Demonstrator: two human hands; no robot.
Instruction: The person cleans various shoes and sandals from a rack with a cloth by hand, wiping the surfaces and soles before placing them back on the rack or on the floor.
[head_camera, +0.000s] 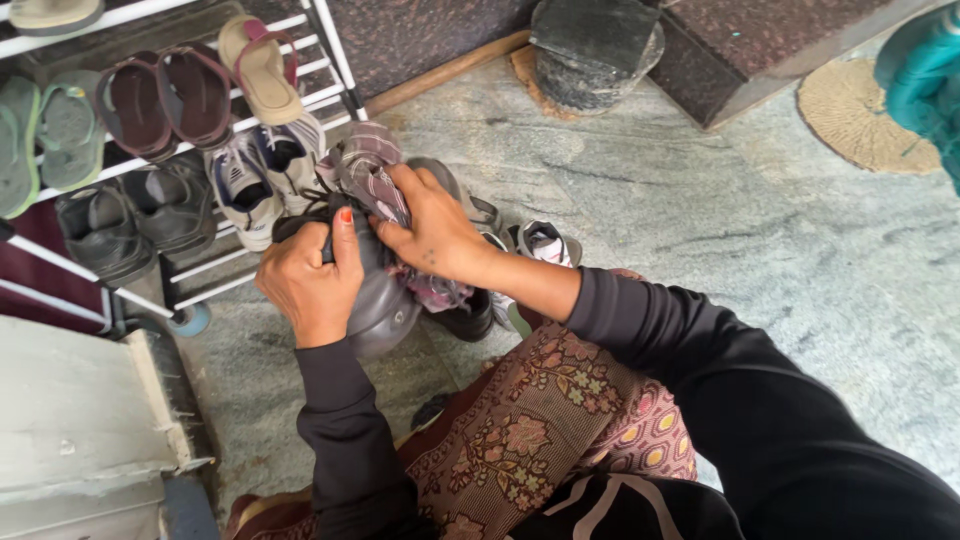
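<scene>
While both hands work over the floor beside the rack, the scene reads as follows:

Shoe: a dark grey shoe (385, 300) with a rounded, shiny toe, held off the stone floor (700, 230) just in front of the person's lap, toe pointing toward the camera.
Cloth: a checked grey-and-maroon cloth (370, 165), bunched over the top of the shoe and touching it.
Left hand: the left hand (310, 280) is closed on the near side of the shoe, fingers curled over its upper edge.
Right hand: the right hand (435, 230) is closed narrowly on the cloth, pressing it against the shoe.
Sleeves: black, covering both arms to the wrist.
Lap: a patterned brown garment (530, 430) lies below the arms.
Nearby footwear: a grey-and-white sneaker (540, 243) lies on the floor just behind the right wrist.
Shoe rack: a white wire rack (335, 60) stands to the left, carrying sandals, flip-flops, dark shoes and white sneakers (260, 180).
Far floor: a round woven mat (860, 120) lies well apart, at the upper right.
</scene>
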